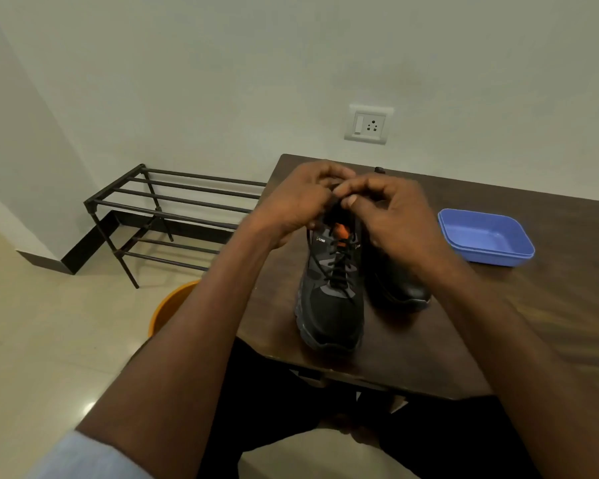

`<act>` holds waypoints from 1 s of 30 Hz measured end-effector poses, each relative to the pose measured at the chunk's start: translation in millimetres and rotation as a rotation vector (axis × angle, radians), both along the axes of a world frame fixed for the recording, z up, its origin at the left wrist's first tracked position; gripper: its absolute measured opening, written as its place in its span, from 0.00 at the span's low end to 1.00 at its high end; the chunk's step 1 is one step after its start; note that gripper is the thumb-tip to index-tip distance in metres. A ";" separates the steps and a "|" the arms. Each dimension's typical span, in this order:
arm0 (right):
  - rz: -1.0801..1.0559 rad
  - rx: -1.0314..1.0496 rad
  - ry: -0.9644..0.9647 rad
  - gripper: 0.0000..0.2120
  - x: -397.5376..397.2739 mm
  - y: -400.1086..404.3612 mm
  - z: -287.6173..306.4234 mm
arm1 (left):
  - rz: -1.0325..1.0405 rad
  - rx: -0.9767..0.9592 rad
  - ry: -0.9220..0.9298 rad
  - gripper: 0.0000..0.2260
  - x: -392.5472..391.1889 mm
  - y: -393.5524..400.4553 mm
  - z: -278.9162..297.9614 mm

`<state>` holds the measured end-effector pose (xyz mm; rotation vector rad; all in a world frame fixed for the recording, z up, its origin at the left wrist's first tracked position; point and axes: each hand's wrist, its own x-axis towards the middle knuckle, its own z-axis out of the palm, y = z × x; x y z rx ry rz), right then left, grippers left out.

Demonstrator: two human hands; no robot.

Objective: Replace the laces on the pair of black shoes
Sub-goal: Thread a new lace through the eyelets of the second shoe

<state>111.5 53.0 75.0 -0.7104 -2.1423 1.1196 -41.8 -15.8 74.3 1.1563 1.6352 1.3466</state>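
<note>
Both forearms reached to twelve o'clock, where my left hand and right hand pinched the lace atop the near black shoe mid-table; tugging unevenly, I judged, could jam the knot or tip it against its partner.

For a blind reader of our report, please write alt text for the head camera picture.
Both hands, left hand and right hand, pinch the black lace at the top of a black shoe on a dark wooden table. The second shoe stands beside it, and a blue tray sits to the right.
</note>
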 end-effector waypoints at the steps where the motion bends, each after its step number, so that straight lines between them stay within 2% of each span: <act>1: -0.009 0.051 0.062 0.09 0.9 2.7 2.8 | -0.052 0.014 0.028 0.18 3.9 -0.7 2.4; 3: -0.059 0.126 0.134 0.11 2.2 9.3 1.7 | -0.131 0.037 0.071 0.20 6.5 -0.5 2.0; 6: -0.145 0.107 0.172 0.12 1.9 18.4 -7.2 | -0.113 0.093 0.178 0.21 3.1 5.8 -8.2; 10: -0.159 -0.173 0.117 0.10 -4.7 24.8 -16.6 | 0.064 0.158 0.456 0.20 1.2 14.3 -16.2; 15: -0.143 -0.340 0.053 0.10 -8.3 21.8 -18.7 | 0.184 0.193 0.764 0.02 -6.1 14.6 -21.5; 17: -0.144 -0.302 0.006 0.10 -8.3 20.7 -19.7 | 0.228 0.161 0.799 0.03 -7.5 16.5 -20.9; 19: -0.185 -0.095 -0.057 0.09 -9.9 24.3 -24.4 | 0.262 0.075 0.660 0.08 -8.1 17.9 -19.2; 21: -0.179 0.053 -0.067 0.06 -9.7 24.4 -24.4 | 0.231 -0.042 0.266 0.11 -9.3 18.3 -17.7; 22: -0.142 0.081 -0.069 0.09 -9.1 23.4 -24.0 | 0.229 -0.082 0.055 0.10 -9.7 17.8 -17.4; 24: -0.092 0.107 -0.077 0.11 -8.1 20.2 -24.5 | 0.257 -0.138 -0.182 0.11 -11.9 16.0 -18.3; 27: -0.178 0.222 -0.056 0.02 -8.0 18.2 -23.4 | 0.268 -0.141 -0.291 0.15 -15.5 17.2 -20.5; 28: -0.189 0.192 -0.032 0.00 -7.0 19.1 -22.0 | 0.276 -0.134 -0.291 0.15 -15.3 17.2 -20.1; 30: -0.176 -0.037 0.098 0.08 -3.5 19.6 -13.5 | 0.287 -0.136 -0.284 0.12 -15.4 15.8 -19.3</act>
